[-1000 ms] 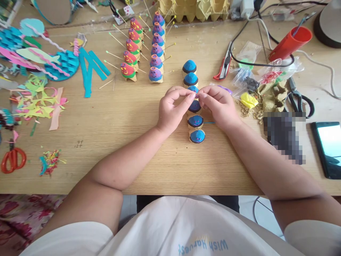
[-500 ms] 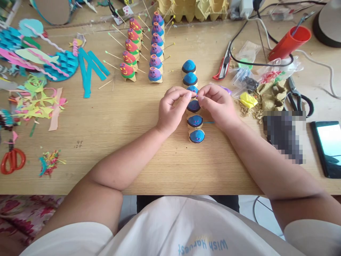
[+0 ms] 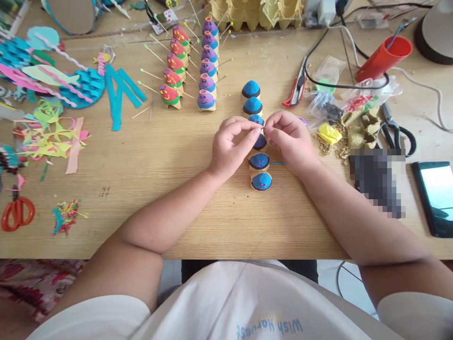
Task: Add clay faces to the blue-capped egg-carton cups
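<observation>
My left hand (image 3: pixel 231 146) and my right hand (image 3: pixel 292 139) meet fingertip to fingertip over a row of egg-carton cups. Thumb and forefinger of each are pinched, with a tiny purple bit of clay (image 3: pixel 264 127) between them. Below the fingertips, a blue cup with a dark rim (image 3: pixel 260 142) is partly covered. Behind it, another blue cup (image 3: pixel 255 119) shows small purplish spots. Closer to me, two blue cups (image 3: pixel 259 160) (image 3: pixel 261 180) bear small faces. Two plain blue-topped cups (image 3: pixel 251 88) (image 3: pixel 252 105) stand at the far end. A thin blue stick (image 3: pixel 278 163) lies near my right wrist.
Red-green cups (image 3: pixel 170 94) and purple-blue cups (image 3: pixel 206 99) with pins stand in rows behind. A red box cutter (image 3: pixel 297 87), yellow clay (image 3: pixel 330 133), black scissors (image 3: pixel 396 132) and a phone (image 3: pixel 434 198) lie right. Paper scraps (image 3: pixel 53 127) and orange scissors (image 3: pixel 17 212) lie left.
Both hands have shifted very slightly to the right, still pinching at the same row. The cups have stayed in place.
</observation>
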`<state>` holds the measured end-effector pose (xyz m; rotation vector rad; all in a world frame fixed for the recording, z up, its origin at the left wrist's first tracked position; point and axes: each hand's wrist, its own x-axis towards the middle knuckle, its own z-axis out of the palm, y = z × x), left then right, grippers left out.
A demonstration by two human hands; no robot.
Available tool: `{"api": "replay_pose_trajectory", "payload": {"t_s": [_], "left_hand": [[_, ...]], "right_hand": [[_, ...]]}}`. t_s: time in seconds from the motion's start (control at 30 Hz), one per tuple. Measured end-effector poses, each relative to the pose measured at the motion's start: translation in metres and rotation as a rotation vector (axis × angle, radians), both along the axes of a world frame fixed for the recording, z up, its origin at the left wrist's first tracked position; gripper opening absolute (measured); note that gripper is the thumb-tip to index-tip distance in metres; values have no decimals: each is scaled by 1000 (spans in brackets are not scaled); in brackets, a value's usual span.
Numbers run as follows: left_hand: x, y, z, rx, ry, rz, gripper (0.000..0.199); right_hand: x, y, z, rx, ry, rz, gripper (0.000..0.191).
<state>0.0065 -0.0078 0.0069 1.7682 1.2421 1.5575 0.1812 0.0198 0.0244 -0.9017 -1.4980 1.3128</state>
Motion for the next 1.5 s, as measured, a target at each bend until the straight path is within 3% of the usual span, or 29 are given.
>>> {"api": "replay_pose_trajectory", "payload": {"t_s": [0.33, 0.67, 0.9, 1.2, 1.5], "left_hand": [[0, 1, -1, 13, 24, 37, 28], [0, 7, -13, -19, -97, 19, 26], [1, 12, -19, -142, -245, 42, 38], [-2, 18, -15, -211, -385, 91, 39], [-3, 20, -13, -242, -425, 78, 36]], "right_hand": [[0, -1, 3, 22, -37, 36, 46], [1, 0, 2, 45, -25, 45, 35], [2, 7, -7, 124, -61, -191, 32], [4, 10, -16, 262, -196, -33, 31], [5, 6, -14, 303, -298, -136, 22]]}}
